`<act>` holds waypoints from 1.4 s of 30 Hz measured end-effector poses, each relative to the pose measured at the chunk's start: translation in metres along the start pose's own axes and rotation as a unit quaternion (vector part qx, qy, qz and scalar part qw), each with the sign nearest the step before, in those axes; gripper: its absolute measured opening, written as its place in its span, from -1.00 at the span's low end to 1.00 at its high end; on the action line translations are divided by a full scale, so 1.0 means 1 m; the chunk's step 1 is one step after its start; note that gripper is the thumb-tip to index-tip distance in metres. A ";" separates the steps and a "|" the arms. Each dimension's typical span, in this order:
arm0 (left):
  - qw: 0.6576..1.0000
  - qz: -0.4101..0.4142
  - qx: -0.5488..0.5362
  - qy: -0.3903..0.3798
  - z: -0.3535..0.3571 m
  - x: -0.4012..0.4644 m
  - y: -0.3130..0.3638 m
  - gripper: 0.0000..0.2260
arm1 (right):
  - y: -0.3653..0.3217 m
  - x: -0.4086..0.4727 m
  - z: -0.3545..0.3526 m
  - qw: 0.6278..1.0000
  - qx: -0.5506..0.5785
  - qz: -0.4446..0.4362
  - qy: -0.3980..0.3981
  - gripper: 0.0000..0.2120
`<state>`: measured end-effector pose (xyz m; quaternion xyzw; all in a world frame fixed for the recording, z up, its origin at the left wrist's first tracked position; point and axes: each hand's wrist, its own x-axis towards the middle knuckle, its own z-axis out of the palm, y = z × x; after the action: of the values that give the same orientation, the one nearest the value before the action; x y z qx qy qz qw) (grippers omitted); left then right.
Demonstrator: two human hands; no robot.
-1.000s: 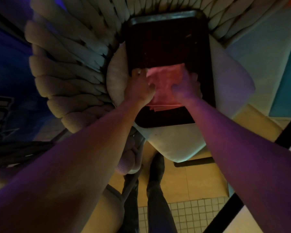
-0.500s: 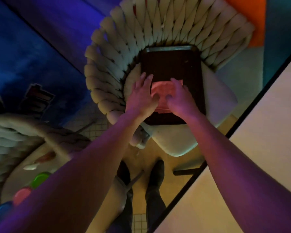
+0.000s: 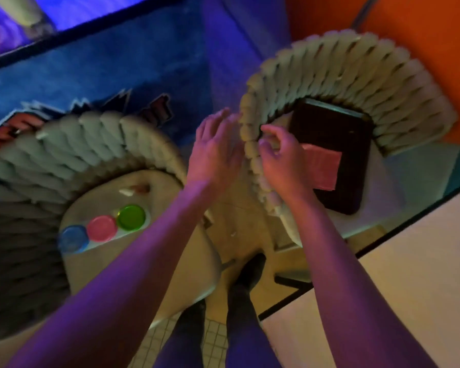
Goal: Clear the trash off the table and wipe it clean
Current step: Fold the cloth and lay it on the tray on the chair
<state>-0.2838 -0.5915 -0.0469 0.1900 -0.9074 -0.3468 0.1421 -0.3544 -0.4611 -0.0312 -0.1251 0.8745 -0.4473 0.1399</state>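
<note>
Since the dark tray [image 3: 337, 134] at upper right looks stiff and light, we'd grip its rim; the pink cloth [image 3: 323, 168] on it seems limp. Our left hand [image 3: 213, 152] is spread empty, right hand [image 3: 282, 158] loosely curled, grasping nothing.

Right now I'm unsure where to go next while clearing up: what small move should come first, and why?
Probably reach the open left hand toward the three round coloured lids on the left woven chair's seat; both hands look empty, and the pink folded napkin lies on the dark tray.
</note>
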 end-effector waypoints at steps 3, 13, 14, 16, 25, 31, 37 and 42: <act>0.998 -0.033 -0.009 0.045 -0.042 -0.026 -0.040 -0.49 | -0.026 -0.020 0.045 0.999 -0.007 -0.044 -0.021 -0.73; 0.942 -0.322 0.058 0.073 -0.125 -0.149 -0.223 -0.55 | -0.036 -0.078 0.223 0.962 -0.096 -0.002 -0.256 -0.71; 0.934 -0.344 0.066 0.063 -0.129 -0.162 -0.239 -0.57 | -0.034 -0.083 0.238 0.957 -0.111 0.002 -0.269 -0.70; 0.921 -0.379 0.085 0.037 -0.135 -0.185 -0.267 -0.57 | -0.033 -0.091 0.267 0.948 -0.132 0.013 -0.290 -0.66; 0.875 -0.482 0.041 -0.019 -0.132 -0.247 -0.362 -0.39 | -0.007 -0.098 0.347 0.912 -0.232 0.085 -0.329 -0.39; 0.865 -0.500 -0.037 -0.025 -0.124 -0.244 -0.393 -0.34 | 0.007 -0.096 0.374 0.895 -0.222 0.188 -0.337 -0.37; 0.845 -0.525 -0.097 0.038 -0.126 -0.249 -0.395 -0.39 | 0.015 -0.101 0.368 0.899 -0.137 0.260 -0.324 -0.47; 0.858 -0.500 -0.104 0.054 -0.135 -0.258 -0.359 -0.44 | 0.005 -0.118 0.336 0.909 -0.099 0.292 -0.279 -0.57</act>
<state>0.0862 -0.8017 -0.2276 0.6206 -0.6399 -0.4529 0.0172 -0.1248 -0.6689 -0.2082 0.0026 0.8370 -0.2442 0.4897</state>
